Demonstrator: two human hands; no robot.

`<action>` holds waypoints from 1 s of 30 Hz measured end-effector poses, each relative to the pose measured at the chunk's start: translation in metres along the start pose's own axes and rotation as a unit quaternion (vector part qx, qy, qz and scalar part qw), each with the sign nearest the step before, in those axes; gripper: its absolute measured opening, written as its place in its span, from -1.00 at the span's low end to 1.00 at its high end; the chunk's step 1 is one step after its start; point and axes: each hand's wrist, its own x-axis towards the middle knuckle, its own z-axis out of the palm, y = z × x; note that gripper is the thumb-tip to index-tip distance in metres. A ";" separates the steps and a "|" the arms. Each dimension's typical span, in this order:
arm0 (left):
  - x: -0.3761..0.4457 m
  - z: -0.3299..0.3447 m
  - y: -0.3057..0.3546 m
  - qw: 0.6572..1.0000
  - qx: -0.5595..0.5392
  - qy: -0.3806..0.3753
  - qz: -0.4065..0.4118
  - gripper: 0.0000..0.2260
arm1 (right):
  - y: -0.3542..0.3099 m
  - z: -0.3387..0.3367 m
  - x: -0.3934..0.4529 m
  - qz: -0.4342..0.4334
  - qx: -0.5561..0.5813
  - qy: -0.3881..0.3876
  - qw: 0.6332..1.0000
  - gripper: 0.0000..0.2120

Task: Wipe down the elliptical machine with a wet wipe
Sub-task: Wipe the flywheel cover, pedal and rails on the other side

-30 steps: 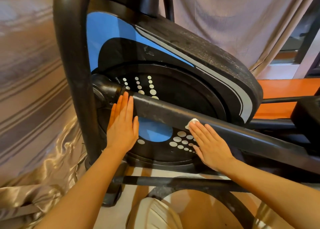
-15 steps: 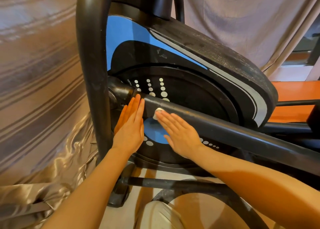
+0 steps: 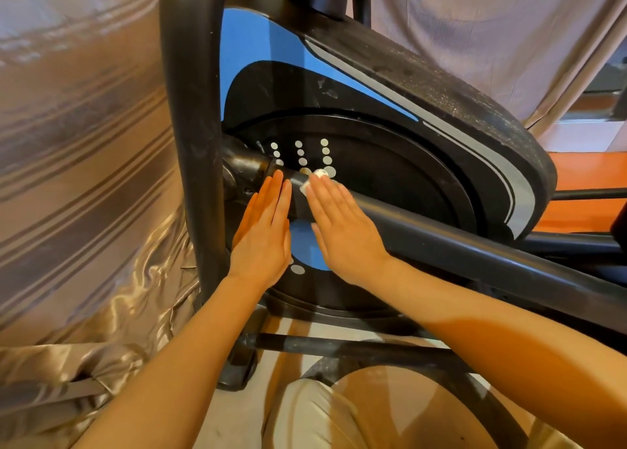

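Observation:
The elliptical machine (image 3: 390,85) fills the view, with a black, blue and grey flywheel housing and a black dotted disc (image 3: 390,184). A black crank bar (image 3: 458,241) slants from the hub at left down to the right. My right hand (image 3: 342,228) lies flat with straight fingers on the bar near the hub, pressing a small white wet wipe (image 3: 314,179) that peeks out under the fingertips. Beside it, my left hand (image 3: 266,235) rests flat and straight on the bar and disc, almost touching the right hand.
A thick black upright tube (image 3: 190,126) stands just left of the hands. Shiny brown striped curtain fabric (image 3: 84,177) hangs at left, a pale curtain (image 3: 492,24) behind. A low frame tube (image 3: 339,345) crosses near the floor. My knee (image 3: 339,414) is below, orange floor (image 3: 593,170) at right.
My right hand has slid the wipe up the bar to the left, from mid-bar to close by the hub and my left hand. The left hand has stayed in place.

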 end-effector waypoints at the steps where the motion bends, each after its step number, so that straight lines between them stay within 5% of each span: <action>1: 0.000 0.000 0.000 1.000 -0.004 -0.003 -0.002 -0.44 | 0.000 -0.001 0.010 -0.005 0.042 0.012 0.999 -0.51; 16: -0.013 0.018 0.010 0.999 0.019 0.037 0.005 -0.45 | 0.035 -0.014 0.022 -0.004 0.227 0.042 0.973 -0.66; 24: -0.072 0.039 0.005 0.999 0.043 -0.031 -0.003 -0.50 | 0.041 -0.007 -0.009 -0.088 0.248 0.087 0.961 -0.68; 30: -0.151 0.057 -0.001 0.990 0.036 -0.090 -0.100 -0.54 | -0.012 0.022 -0.056 -0.100 0.226 -0.011 0.969 -0.61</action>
